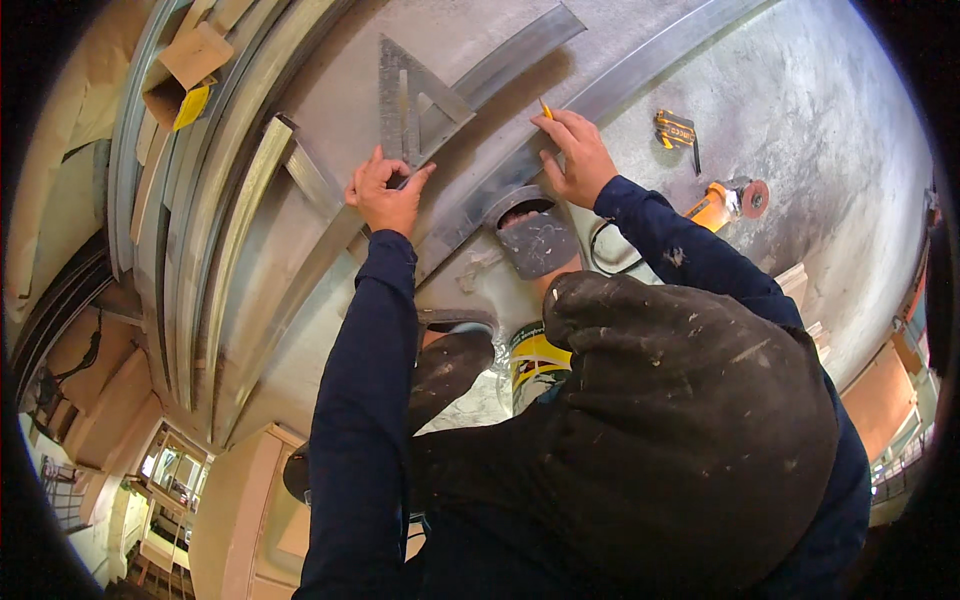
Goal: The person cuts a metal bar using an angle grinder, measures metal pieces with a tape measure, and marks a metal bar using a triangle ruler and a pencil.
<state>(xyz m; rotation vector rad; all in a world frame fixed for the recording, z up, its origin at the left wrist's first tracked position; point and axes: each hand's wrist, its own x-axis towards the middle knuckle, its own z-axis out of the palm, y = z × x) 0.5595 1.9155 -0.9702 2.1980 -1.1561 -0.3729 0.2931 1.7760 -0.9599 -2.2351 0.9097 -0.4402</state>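
My left hand [388,200] pinches the lower edge of a grey metal triangle square [405,100], thumb and fingers closed at its corner. The square lies across a long grey metal profile [520,55], which runs on under my hand toward the lower left. My right hand [583,160] is closed on a yellow pencil [546,108], its tip pointing up and left. Below that hand a second metal profile [650,68] lies alongside the first. Part of the square's lower edge is hidden by my left fingers.
Long metal profiles [240,130] are stacked at left, with an open cardboard box [195,55] on top. At right lie a yellow-and-black tool [675,130] and an orange angle grinder [715,207]. My shoe [537,245] and a yellow-and-green bucket [537,360] are close to me.
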